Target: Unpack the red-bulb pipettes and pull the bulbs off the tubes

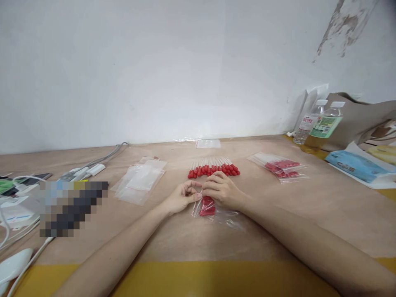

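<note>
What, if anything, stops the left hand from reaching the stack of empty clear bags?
Probably nothing, so likely yes: the empty bags lie just left of the left hand with bare table between. Its fingers do pinch the small bag of red pieces, though.

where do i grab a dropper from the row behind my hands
Pinch the red bulb, coming from the near side. The droppers lie flat, side by side, bulbs toward you and thin clear stems pointing away, so the bulb is probably the thickest, closest part.
</note>
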{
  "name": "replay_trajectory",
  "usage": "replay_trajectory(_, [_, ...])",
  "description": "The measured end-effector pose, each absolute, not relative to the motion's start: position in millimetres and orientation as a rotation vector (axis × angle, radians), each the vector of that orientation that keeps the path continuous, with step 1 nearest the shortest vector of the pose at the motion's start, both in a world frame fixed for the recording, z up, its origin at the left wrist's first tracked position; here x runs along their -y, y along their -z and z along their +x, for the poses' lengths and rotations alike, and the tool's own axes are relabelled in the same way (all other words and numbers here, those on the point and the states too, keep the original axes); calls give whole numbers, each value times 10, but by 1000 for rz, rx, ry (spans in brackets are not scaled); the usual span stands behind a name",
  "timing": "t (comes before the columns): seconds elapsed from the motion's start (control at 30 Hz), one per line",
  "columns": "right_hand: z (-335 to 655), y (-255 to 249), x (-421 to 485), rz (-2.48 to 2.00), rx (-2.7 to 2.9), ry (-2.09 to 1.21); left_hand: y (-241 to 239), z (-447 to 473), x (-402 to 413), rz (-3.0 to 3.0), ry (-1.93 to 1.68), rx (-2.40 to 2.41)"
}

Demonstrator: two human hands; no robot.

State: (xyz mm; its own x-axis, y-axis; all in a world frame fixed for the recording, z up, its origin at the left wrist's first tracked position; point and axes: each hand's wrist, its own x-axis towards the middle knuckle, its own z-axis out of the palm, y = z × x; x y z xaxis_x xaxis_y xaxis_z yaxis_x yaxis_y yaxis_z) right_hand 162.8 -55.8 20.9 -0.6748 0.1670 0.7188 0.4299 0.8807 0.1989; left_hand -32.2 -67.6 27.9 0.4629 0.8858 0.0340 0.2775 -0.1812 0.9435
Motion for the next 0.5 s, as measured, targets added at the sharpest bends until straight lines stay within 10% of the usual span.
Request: replay_trajectory(0.5, [1628, -210, 574, -488, 2277, 278, -209, -413, 535, 3303, -1370, -254])
